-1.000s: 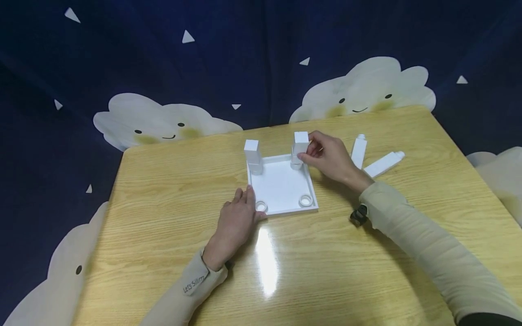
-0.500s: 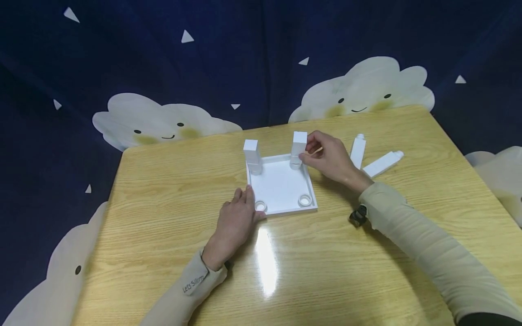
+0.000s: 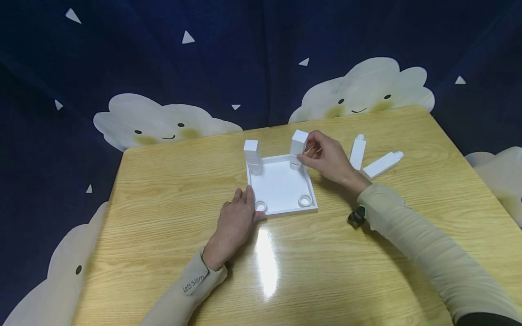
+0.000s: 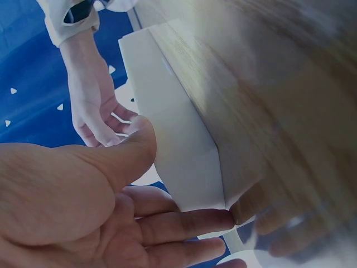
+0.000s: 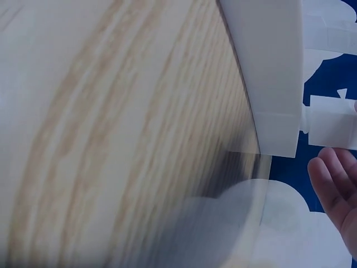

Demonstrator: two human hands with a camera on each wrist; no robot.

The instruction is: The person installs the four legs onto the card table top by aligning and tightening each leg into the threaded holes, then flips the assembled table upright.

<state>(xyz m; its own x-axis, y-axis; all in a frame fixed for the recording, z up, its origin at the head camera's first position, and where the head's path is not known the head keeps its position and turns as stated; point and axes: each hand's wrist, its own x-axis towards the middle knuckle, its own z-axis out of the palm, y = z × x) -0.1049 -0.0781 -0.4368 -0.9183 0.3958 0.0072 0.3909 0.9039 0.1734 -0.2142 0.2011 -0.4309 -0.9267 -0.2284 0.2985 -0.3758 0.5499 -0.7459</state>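
Note:
A white square panel (image 3: 281, 185) with a raised rim lies on the table. At its near left corner, my left hand (image 3: 236, 222) grips the edge, thumb on the near side and fingers along the left side; the left wrist view shows the panel's side wall (image 4: 167, 111) between thumb and fingers. My right hand (image 3: 328, 156) pinches a white square post (image 3: 299, 141) that stands at the far right corner. In the right wrist view this post (image 5: 333, 120) meets the panel at a narrower neck. Another white post (image 3: 253, 153) stands at the far left corner, untouched.
Ring-shaped sockets (image 3: 305, 200) sit in the panel's two near corners, one partly beside my left thumb. Two loose white posts (image 3: 382, 165) with narrowed ends lie right of my right hand. Behind the wooden table (image 3: 175, 181) hangs a dark blue curtain (image 3: 244, 59).
The post in my right hand has turned slightly, so its top now sits at a different angle, and the fingers have shifted a little with it. My left hand stays in place.

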